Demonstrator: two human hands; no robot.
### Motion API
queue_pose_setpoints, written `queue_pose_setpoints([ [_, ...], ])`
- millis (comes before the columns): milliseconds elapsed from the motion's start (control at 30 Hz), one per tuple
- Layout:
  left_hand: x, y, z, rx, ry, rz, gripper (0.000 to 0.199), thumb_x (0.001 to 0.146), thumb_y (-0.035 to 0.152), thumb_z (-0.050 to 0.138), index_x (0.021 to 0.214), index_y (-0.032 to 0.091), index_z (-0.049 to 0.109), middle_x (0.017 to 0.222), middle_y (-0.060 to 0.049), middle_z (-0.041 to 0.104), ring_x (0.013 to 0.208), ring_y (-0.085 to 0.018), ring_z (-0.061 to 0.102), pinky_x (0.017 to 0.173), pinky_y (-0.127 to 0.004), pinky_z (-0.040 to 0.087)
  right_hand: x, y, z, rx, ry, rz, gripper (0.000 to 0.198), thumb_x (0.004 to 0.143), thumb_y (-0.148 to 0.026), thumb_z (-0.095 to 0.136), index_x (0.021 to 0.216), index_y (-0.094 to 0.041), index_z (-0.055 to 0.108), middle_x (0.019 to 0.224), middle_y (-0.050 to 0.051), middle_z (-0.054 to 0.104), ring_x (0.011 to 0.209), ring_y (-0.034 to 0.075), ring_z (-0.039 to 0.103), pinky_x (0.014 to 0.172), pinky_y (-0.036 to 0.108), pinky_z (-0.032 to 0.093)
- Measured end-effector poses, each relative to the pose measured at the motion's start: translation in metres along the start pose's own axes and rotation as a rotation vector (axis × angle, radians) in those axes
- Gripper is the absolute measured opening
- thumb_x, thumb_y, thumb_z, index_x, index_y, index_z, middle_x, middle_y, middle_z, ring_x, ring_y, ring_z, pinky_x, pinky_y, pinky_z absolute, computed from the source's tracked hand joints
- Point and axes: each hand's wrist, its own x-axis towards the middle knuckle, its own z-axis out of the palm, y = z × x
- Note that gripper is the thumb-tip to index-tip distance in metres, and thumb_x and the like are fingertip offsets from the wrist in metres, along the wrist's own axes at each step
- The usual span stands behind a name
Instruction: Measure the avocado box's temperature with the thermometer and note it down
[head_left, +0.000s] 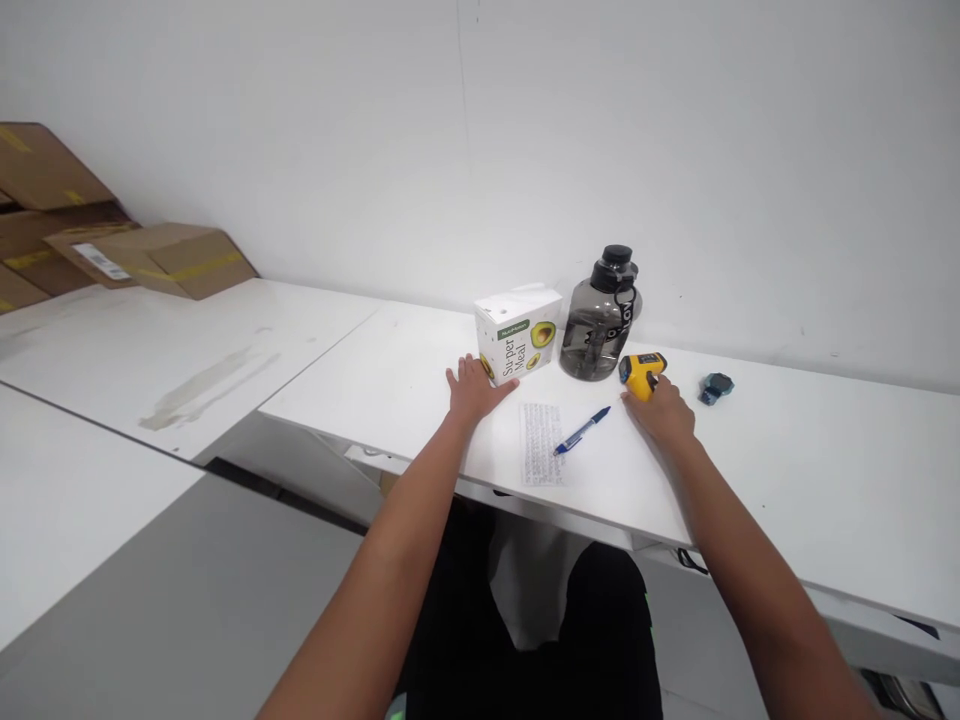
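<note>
A white carton (520,335) printed with avocados and "Su-per Meal" stands upright on the white desk. At its lower left corner is my left hand (474,388), fingers spread, the thumb stretched along the front bottom edge; it seems to touch the carton. My right hand (664,408) is closed round the handle of a yellow and black infrared thermometer gun (641,372), low over the desk. Between my hands, a blue pen (582,432) lies across the right edge of a sheet with dense writing (541,445).
Behind the thermometer stands a large dark translucent water jug (598,318) with a black lid. A dark wristwatch (715,388) lies to the right. Cardboard boxes (180,258) are stacked at the far left against the wall (337,150). The desk's front edge (555,512) is above my legs.
</note>
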Motion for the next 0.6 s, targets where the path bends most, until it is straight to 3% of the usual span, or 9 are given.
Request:
queue_pose_setpoints([
  [133, 0.001, 0.0, 0.0, -0.011, -0.017, 0.001, 0.104, 0.076, 0.078, 0.044, 0.148, 0.006, 0.026, 0.16, -0.025, 0.02, 0.151, -0.035, 0.011, 0.12, -0.057, 0.003, 0.005, 0.004, 0.002, 0.151, 0.048, 0.071, 0.079, 0.078, -0.051, 0.062, 0.142, -0.011, 0.038, 0.136, 0.023, 0.052, 0.125, 0.038, 0.051, 0.104, 0.052, 0.038],
  [233, 0.002, 0.0, 0.0, -0.017, -0.02, -0.006, 0.104, 0.076, 0.077, 0.046, 0.148, 0.005, 0.026, 0.16, -0.025, 0.021, 0.151, -0.036, 0.011, 0.12, -0.057, 0.003, 0.003, 0.003, 0.001, 0.44, 0.128, 0.102, 0.075, 0.077, -0.05, 0.063, 0.138, -0.012, 0.042, 0.133, 0.021, 0.055, 0.123, 0.035, 0.052, 0.104, 0.048, 0.039],
  [400, 0.004, -0.002, 0.003, -0.035, 0.006, -0.003, 0.102, 0.075, 0.077, 0.049, 0.147, 0.008, 0.028, 0.158, -0.025, 0.026, 0.15, -0.037, 0.014, 0.119, -0.057, 0.004, -0.012, -0.007, -0.002, 0.877, 0.449, -0.1, 0.052, 0.081, -0.046, 0.054, 0.124, -0.017, 0.048, 0.107, 0.01, 0.062, 0.095, 0.025, 0.06, 0.089, 0.042, 0.047],
  [500, 0.005, -0.003, 0.004, -0.052, 0.016, -0.001, 0.101, 0.074, 0.076, 0.05, 0.146, 0.009, 0.029, 0.157, -0.026, 0.028, 0.15, -0.037, 0.015, 0.119, -0.057, 0.003, -0.02, -0.014, 0.0, 1.033, 0.518, -0.225, 0.043, 0.078, -0.037, 0.058, 0.116, -0.021, 0.045, 0.102, 0.006, 0.061, 0.091, 0.021, 0.06, 0.087, 0.039, 0.049],
  [600, 0.006, -0.004, 0.004, -0.071, 0.032, -0.005, 0.097, 0.072, 0.074, 0.055, 0.142, 0.011, 0.033, 0.154, -0.026, 0.032, 0.148, -0.037, 0.017, 0.118, -0.057, 0.004, -0.024, -0.019, 0.005, 1.114, 0.56, -0.284, 0.05, 0.075, -0.032, 0.063, 0.118, -0.021, 0.04, 0.1, 0.004, 0.06, 0.093, 0.019, 0.061, 0.089, 0.038, 0.049],
])
